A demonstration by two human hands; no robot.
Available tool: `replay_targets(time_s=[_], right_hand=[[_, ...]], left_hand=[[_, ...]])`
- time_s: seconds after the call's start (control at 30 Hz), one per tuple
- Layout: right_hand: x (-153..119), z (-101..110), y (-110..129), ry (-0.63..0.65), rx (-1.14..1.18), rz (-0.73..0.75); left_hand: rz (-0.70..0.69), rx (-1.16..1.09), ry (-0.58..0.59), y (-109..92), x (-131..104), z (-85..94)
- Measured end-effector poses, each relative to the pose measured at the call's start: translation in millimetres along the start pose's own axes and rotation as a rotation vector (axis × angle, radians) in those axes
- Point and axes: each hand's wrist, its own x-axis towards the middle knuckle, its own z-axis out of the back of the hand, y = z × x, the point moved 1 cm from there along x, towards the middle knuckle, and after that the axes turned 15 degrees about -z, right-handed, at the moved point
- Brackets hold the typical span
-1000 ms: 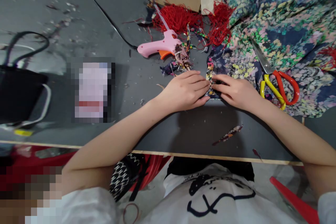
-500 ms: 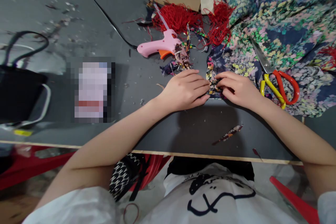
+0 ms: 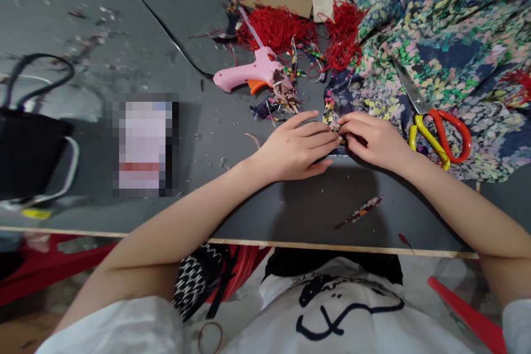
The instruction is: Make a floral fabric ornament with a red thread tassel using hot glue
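Floral cloth [image 3: 448, 61] is spread lengthwise toward far right, edge covered by flat left hand [image 3: 301, 146]; right hand [image 3: 375, 141] curled narrow, pinch can't be told. Grey table [image 3: 215, 133] scrap-littered, floor [image 3: 417, 272] pale.

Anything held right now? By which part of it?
Floral fabric, touched at its near-left corner by the right hand, fingers curled, and the left hand, flatter. Whether either pinches or only presses can't be told.
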Motion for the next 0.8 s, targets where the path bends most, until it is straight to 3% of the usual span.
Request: replay_targets(time_s=[0.1,0.57,0.8], right_hand=[[0.1,-0.1,0.3,-0.004,-0.006,0.004],[0.5,-1.1,-2.0,0.023,0.01,-0.004],[0.4,0.2,-0.4,0.045,0.007,-0.016]], left_hand=[[0.03,-0.04,0.047,-0.5,0.1,-1.1],[-0.015,0.002,0.019,-0.8,0.4,1.7],[0.052,-0.085,0.054,-0.5,-3.3,-1.6]])
